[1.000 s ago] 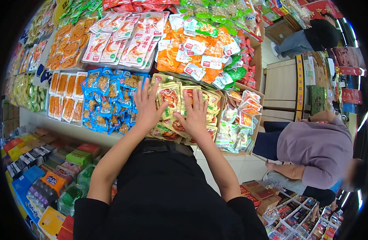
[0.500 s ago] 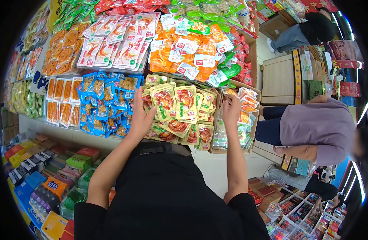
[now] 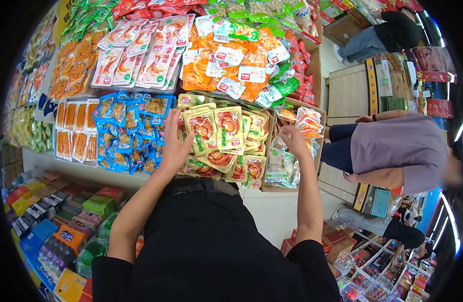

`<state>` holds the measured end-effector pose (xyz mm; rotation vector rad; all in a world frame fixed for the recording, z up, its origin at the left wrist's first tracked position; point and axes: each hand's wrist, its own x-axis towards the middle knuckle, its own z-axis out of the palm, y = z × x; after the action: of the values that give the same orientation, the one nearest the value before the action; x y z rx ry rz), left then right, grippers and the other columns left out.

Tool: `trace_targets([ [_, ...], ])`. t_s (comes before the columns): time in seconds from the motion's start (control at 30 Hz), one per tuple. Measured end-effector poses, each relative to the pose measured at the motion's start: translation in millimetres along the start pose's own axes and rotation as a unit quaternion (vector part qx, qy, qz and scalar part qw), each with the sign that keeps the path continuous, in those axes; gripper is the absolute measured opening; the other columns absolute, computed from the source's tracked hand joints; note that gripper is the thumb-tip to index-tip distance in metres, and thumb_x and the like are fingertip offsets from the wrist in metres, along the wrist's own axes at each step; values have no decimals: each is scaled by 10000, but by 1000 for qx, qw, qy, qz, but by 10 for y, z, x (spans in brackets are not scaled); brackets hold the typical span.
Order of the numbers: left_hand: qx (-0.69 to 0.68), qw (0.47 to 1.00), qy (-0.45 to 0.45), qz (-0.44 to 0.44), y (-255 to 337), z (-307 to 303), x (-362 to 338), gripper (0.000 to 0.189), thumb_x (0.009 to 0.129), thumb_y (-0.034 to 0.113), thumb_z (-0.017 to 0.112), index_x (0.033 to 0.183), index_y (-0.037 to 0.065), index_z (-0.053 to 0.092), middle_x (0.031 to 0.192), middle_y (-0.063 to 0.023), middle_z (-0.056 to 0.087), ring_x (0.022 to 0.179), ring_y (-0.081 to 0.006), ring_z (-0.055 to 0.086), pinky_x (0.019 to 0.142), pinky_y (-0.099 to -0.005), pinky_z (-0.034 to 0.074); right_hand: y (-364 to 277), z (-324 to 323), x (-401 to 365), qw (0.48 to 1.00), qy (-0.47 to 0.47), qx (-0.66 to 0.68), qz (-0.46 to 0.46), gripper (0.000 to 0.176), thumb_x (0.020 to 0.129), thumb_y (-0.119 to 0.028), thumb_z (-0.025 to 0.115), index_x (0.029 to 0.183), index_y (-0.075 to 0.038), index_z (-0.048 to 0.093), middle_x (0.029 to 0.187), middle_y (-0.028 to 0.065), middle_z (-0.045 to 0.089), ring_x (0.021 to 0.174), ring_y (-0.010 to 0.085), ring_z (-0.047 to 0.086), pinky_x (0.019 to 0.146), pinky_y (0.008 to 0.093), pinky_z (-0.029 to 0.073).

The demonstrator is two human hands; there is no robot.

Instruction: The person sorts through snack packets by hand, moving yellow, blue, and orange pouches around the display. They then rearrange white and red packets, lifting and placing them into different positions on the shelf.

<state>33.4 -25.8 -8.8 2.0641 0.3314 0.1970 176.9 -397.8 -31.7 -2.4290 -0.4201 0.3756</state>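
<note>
My left hand (image 3: 176, 144) is open at the left edge of a pile of yellow snack packets (image 3: 228, 127), its thumb apart and fingers stretched away from me. Blue packets (image 3: 123, 138) lie just left of it. My right hand (image 3: 295, 141) is over a cardboard box of clear and orange packets (image 3: 282, 168), right of the yellow pile. Its fingers are loosely bent and point up and left, with nothing visible between them. Whether its fingertips touch the packets is hard to make out.
Behind lie white-and-red packets (image 3: 158, 65) and orange packets (image 3: 231, 63). Flat orange-stick packs (image 3: 76, 132) are at the left. A person in a purple shirt (image 3: 400, 146) stands to the right. Stacked boxes and bottles (image 3: 60, 246) are at the lower left.
My right hand has drawn slightly back towards me and turned, its fingers now pointing more to the left. My left hand stays beside the yellow packets. The view has shifted slightly.
</note>
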Motion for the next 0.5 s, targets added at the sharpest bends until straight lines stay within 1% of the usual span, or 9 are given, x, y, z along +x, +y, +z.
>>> trace_targets([
  [0.07, 6, 1000, 1, -3, 2, -10, -12, 656, 845, 111, 598, 1418, 56, 282, 1489, -202, 198, 1389, -320, 191, 1121, -398, 181, 2, -81, -25, 999, -28, -41, 8, 170, 823, -74, 597, 977, -1, 603, 892, 168, 626, 866, 294, 610, 774, 363, 475],
  [0.13, 12, 1000, 4, -7, 27, -37, -4, 638, 846, 112, 596, 1410, 56, 302, 1486, -202, 208, 1387, -321, 198, 1119, -400, 183, -13, -141, -33, 998, 40, 36, -25, 119, 847, -63, 575, 949, 0, 573, 834, 126, 612, 797, 233, 597, 729, 339, 467],
  [0.17, 14, 1000, 6, -3, 38, -52, -2, 630, 844, 114, 594, 1405, 56, 312, 1483, -204, 214, 1384, -321, 204, 1118, -401, 187, -13, -193, -49, 998, 40, 36, -24, 119, 847, -63, 575, 949, 0, 573, 834, 126, 612, 797, 233, 597, 729, 339, 467],
  [0.23, 17, 1000, 5, -2, 46, -71, -11, 622, 843, 116, 592, 1400, 56, 322, 1480, -207, 220, 1382, -322, 210, 1116, -402, 190, -174, -387, -117, 991, 89, 94, 33, 93, 874, -53, 545, 950, -1, 556, 808, 100, 599, 752, 192, 570, 702, 307, 457],
  [0.3, 8, 1000, -7, -8, 36, -81, -8, 618, 841, 116, 592, 1387, 49, 310, 1477, -226, 193, 1375, -357, 197, 1115, -428, 178, -238, -521, -226, 993, 87, 75, 36, 107, 890, -60, 529, 977, -3, 552, 798, 96, 597, 752, 163, 565, 697, 288, 454],
  [0.37, 3, 1000, -8, -6, -5, -72, -16, 613, 842, 115, 590, 1386, 47, 314, 1477, -223, 196, 1373, -357, 198, 1115, -429, 174, -206, -581, -343, 995, -6, 63, 79, 87, 878, -48, 528, 943, -2, 562, 797, 100, 601, 747, 185, 573, 695, 309, 458],
  [0.4, 6, 1000, -9, -7, -24, -66, -19, 610, 843, 115, 588, 1385, 47, 316, 1477, -222, 197, 1373, -355, 196, 1115, -428, 175, -176, -620, -400, 995, -81, 1, 53, 106, 853, -51, 550, 940, 0, 584, 808, 107, 608, 762, 222, 582, 717, 325, 458],
  [0.43, 8, 1000, -10, -9, -39, -62, -22, 607, 845, 116, 587, 1385, 46, 318, 1476, -222, 197, 1374, -354, 194, 1115, -428, 175, -158, -600, -464, 995, -80, 1, 54, 106, 853, -51, 550, 940, 0, 584, 808, 107, 608, 762, 222, 582, 717, 325, 458],
  [0.5, 6, 1000, -11, -8, -66, -56, -39, 606, 846, 119, 586, 1385, 47, 318, 1477, -221, 197, 1375, -353, 192, 1114, -428, 176, -138, -515, -601, 971, -204, -12, 123, 174, 818, -80, 592, 975, -10, 619, 892, 130, 637, 848, 256, 604, 783, 344, 464],
])
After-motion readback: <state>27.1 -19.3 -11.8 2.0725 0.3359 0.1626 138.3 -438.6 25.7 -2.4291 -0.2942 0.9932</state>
